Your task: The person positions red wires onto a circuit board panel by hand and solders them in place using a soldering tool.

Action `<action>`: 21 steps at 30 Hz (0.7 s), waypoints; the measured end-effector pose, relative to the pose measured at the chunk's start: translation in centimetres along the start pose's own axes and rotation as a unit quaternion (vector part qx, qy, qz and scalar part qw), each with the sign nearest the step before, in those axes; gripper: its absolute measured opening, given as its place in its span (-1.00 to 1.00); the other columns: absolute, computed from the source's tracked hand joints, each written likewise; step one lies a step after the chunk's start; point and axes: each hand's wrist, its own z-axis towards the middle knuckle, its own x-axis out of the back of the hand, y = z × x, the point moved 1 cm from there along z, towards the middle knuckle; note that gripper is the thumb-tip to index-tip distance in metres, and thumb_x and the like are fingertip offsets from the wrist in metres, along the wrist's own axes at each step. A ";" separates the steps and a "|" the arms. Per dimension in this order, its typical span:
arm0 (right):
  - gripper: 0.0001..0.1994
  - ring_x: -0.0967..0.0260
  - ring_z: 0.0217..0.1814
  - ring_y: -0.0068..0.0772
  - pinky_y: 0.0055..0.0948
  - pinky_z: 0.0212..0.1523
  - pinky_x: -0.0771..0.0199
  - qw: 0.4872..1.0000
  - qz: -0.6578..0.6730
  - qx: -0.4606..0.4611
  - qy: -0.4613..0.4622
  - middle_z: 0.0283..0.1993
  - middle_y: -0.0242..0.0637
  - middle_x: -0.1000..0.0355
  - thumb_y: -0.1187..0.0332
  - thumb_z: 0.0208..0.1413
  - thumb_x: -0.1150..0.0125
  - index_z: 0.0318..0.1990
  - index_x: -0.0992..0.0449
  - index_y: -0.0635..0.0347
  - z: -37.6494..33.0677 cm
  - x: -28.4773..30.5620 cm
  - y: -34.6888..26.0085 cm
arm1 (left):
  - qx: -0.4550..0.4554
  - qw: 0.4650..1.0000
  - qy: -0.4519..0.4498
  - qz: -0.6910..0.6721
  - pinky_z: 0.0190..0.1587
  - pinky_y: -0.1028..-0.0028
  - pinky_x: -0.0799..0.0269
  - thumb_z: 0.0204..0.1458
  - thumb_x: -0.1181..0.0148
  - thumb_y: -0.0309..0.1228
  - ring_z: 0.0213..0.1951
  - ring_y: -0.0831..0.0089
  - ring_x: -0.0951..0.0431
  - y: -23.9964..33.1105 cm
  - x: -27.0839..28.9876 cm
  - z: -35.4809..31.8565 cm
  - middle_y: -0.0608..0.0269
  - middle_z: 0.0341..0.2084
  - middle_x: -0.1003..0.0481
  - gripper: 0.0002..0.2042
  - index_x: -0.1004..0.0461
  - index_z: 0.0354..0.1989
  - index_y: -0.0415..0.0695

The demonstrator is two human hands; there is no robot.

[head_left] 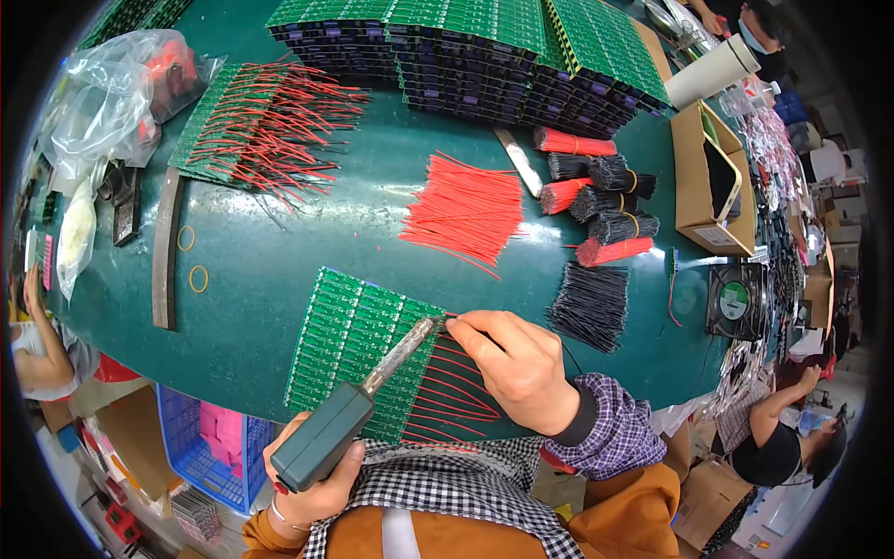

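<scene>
A green circuit board panel lies on the table in front of me, with several red wires sticking out from its right edge. My left hand is closed around the dark green body of a soldering gun. Its metal tip reaches the panel's upper right corner. Right beside that tip, my right hand pinches a thin red wire at the panel's edge. Most of this wire is hidden by my fingers.
Beyond the panel are loose red wires, loose black wires and bundled wires. Stacked circuit boards stand at the back. Wired panels and a metal bar lie left; a cardboard box and fan stand right.
</scene>
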 end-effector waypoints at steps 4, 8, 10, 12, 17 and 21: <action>-0.72 -0.63 -0.26 -0.26 -0.38 -0.33 -0.67 1.000 -0.004 -0.002 -0.006 -0.18 -0.22 -0.61 0.62 -0.06 -0.32 -0.12 -0.68 0.31 0.0 0.1 0.0 | 0.018 1.000 0.002 -0.013 -0.25 0.24 -0.58 -0.10 -0.48 -0.51 -0.35 0.06 -0.65 0.1 0.0 -0.2 0.01 -0.34 -0.66 -0.71 -0.71 -0.15 -0.28; -0.72 -0.63 -0.27 -0.26 -0.37 -0.32 -0.68 1.000 -0.003 -0.004 -0.007 -0.18 -0.22 -0.61 0.61 -0.06 -0.32 -0.12 -0.67 0.31 0.0 0.0 0.0 | -0.018 1.000 0.022 -0.007 -0.29 0.23 -0.56 -0.11 -0.46 -0.53 -0.38 0.08 -0.63 -0.2 0.1 -0.5 0.03 -0.35 -0.65 -0.70 -0.69 -0.14 -0.30; -0.72 -0.63 -0.27 -0.26 -0.37 -0.32 -0.68 1.000 -0.003 -0.005 -0.007 -0.18 -0.22 -0.61 0.61 -0.06 -0.32 -0.12 -0.67 0.31 0.0 0.0 0.0 | -0.018 0.999 0.028 -0.009 -0.31 0.23 -0.54 -0.11 -0.45 -0.54 -0.39 0.09 -0.62 -0.4 0.1 -0.6 0.03 -0.35 -0.65 -0.70 -0.69 -0.15 -0.31; -0.72 -0.63 -0.27 -0.26 -0.37 -0.31 -0.68 1.000 -0.002 -0.006 -0.008 -0.18 -0.22 -0.61 0.61 -0.06 -0.32 -0.12 -0.67 0.31 0.0 0.0 0.0 | -0.048 0.999 0.025 0.002 -0.32 0.22 -0.53 -0.11 -0.44 -0.55 -0.40 0.10 -0.60 -0.5 0.2 -0.7 0.03 -0.36 -0.65 -0.71 -0.68 -0.15 -0.32; -0.71 -0.62 -0.26 -0.26 -0.37 -0.31 -0.66 1.000 -0.001 -0.007 -0.006 -0.18 -0.23 -0.60 0.61 -0.07 -0.33 -0.12 -0.67 0.31 -0.1 -0.1 0.0 | -0.024 0.999 0.025 -0.009 -0.31 0.21 -0.53 -0.11 -0.44 -0.55 -0.38 0.09 -0.61 -0.4 0.1 -0.8 0.03 -0.35 -0.65 -0.71 -0.68 -0.15 -0.32; -0.68 -0.54 -0.26 -0.33 -0.38 -0.30 -0.58 1.000 -0.019 0.019 -0.003 -0.12 -0.27 -0.53 0.50 -0.02 -0.29 -0.04 -0.60 0.28 -0.6 -0.4 0.5 | -0.026 0.999 0.031 0.000 -0.22 0.19 -0.60 -0.11 -0.45 -0.56 -0.30 0.04 -0.66 -0.5 0.2 -1.1 -0.02 -0.29 -0.68 -0.71 -0.69 -0.15 -0.32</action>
